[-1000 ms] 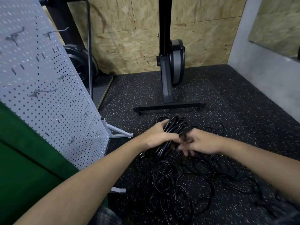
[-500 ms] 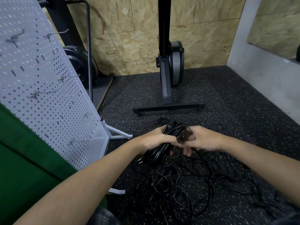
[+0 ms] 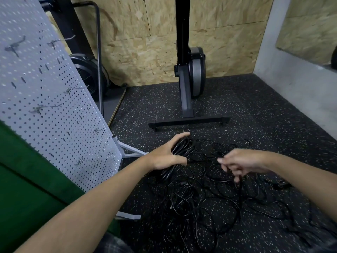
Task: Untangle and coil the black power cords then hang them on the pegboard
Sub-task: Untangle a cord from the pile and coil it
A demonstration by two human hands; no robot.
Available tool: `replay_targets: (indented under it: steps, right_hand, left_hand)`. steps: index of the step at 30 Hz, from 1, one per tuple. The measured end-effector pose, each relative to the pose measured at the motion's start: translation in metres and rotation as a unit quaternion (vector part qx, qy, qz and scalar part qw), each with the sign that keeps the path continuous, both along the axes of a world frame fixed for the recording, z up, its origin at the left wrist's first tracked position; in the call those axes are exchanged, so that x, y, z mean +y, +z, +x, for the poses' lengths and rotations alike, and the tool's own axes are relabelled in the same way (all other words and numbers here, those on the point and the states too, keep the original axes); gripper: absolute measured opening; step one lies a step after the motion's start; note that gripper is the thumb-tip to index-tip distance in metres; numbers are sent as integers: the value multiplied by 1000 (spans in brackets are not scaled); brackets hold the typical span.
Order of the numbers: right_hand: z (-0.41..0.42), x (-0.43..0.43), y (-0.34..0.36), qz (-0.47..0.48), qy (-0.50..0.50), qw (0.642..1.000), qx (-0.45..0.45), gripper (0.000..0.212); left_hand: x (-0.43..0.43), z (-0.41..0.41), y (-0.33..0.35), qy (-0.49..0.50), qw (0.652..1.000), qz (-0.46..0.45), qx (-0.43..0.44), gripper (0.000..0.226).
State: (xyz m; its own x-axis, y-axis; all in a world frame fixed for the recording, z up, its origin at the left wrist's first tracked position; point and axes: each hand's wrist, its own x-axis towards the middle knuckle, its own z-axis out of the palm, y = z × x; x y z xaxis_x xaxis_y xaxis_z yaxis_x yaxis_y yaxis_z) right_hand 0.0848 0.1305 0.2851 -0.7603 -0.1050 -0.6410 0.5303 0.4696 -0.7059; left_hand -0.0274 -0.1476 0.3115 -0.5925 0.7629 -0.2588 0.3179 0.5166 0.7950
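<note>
My left hand (image 3: 166,155) grips a coiled bundle of black power cord (image 3: 182,147) just above the floor. My right hand (image 3: 243,162) is a short way to the right, blurred, its fingers curled and pinching a thin strand of the cord that runs back to the coil and hangs down below the fingers. A tangled heap of black cords (image 3: 209,199) lies on the speckled rubber floor under and in front of both hands. The white pegboard (image 3: 45,106) leans at the left on a metal stand, with several bare metal hooks (image 3: 45,108).
A black exercise machine with a T-shaped foot (image 3: 188,122) stands just behind the cords. A fan wheel and a black tube frame (image 3: 87,73) are behind the pegboard. A green panel (image 3: 27,179) is at the near left, a grey wall (image 3: 300,88) at the right.
My right hand has left the coil and moved right, drawing a strand of cord out. My left hand's fingers have opened a little round the coil, which stays in place.
</note>
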Motion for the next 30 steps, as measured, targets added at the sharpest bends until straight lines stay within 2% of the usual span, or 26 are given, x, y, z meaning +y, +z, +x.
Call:
replay_targets:
  steps: [3, 5, 7, 10, 13, 16, 20, 24, 27, 30]
  right_hand:
    - [-9, -16, 15, -51, -110, 990, 68, 36]
    - [-13, -27, 23, -130, -185, 971, 82, 34]
    - [-16, -38, 28, -174, -220, 954, 105, 35]
    - [-15, -53, 31, -162, -207, 951, 161, 38]
    - [-8, -64, 34, -165, -157, 958, 174, 33]
    - [-4, -66, 32, -139, -135, 967, 163, 31]
    - [-10, -73, 27, -115, -183, 958, 189, 30]
    - [-18, -81, 23, -29, -219, 952, 210, 25]
    - [-13, -88, 27, 80, -128, 960, 235, 37]
    - [-5, -100, 34, 108, -39, 959, 259, 28]
  left_hand:
    - [3, 2, 0, 38, 999, 20, -14, 81]
    - [5, 2, -1, 82, 995, 38, -42, 74]
    - [7, 0, -3, 124, 989, 57, -65, 72]
    - [10, -2, -7, 162, 979, 76, -97, 73]
    - [14, -1, -11, 175, 976, 79, -103, 72]
    - [18, 1, -10, 184, 969, 99, -134, 71]
    - [23, 6, -13, 188, 962, 127, -152, 73]
    - [28, 6, -12, 270, 932, 181, -158, 68]
    - [28, 4, -9, 276, 926, 192, -170, 68]
    - [30, 6, -11, 239, 937, 187, -173, 65]
